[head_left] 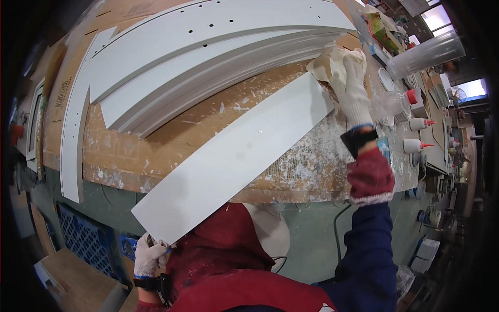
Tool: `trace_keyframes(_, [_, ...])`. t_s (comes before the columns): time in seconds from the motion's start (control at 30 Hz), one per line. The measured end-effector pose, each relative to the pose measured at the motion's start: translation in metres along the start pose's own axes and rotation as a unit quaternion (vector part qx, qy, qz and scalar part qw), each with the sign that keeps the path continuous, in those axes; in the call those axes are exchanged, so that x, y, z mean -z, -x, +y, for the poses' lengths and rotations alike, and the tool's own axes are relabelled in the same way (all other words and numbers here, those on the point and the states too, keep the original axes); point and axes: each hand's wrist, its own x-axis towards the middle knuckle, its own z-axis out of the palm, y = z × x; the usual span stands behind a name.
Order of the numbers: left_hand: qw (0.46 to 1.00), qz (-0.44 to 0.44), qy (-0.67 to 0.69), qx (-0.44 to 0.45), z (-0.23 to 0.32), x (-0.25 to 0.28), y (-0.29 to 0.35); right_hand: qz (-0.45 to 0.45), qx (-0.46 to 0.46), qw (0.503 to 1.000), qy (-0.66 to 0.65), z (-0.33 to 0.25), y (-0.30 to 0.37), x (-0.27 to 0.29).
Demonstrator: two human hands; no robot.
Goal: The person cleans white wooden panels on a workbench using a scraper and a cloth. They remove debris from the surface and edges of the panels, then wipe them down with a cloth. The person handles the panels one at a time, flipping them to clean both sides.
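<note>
A long white board lies slantwise over the cardboard-covered table, its near end jutting past the front edge. At that near end my left hand, in a white knit glove, is closed on the board's corner. My right hand, gloved too, reaches to the far right end and is closed on a cream cloth. The cloth touches or hangs just over the board's far end; which, I cannot tell. Faint grey smudges show on the board's upper face.
Several white panels are stacked behind the board, some with drilled holes. A narrow white strip lies at the left. Red-tipped glue bottles, a clear plastic bottle and a clear tube stand or lie at the right. A blue pallet is below left.
</note>
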Motion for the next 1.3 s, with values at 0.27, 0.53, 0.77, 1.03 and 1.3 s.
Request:
trace_keyframes(0.27, [1.000,-0.013,0.008,0.006,0.004,0.000,-0.003,-0.115,-0.130,0.984,-0.029,0.066,-0.047,-0.023])
trace_keyframes(0.53, [1.000,0.015,-0.017,-0.009,-0.003,0.002,-0.004,-0.201,0.013,0.973,-0.111,-0.039,0.054,-0.001])
trace_keyframes(0.77, [1.000,0.005,0.002,-0.018,0.000,0.000,-0.005,-0.104,-0.060,0.993,0.005,0.019,0.036,-0.022])
trace_keyframes(1.03, [1.000,0.002,0.007,-0.020,-0.007,0.002,-0.004,-0.155,-0.080,0.982,-0.066,-0.002,0.041,-0.022])
trace_keyframes(1.3, [0.999,0.040,0.001,-0.035,-0.009,0.003,-0.004,-0.146,0.026,0.989,-0.028,-0.033,0.063,-0.021])
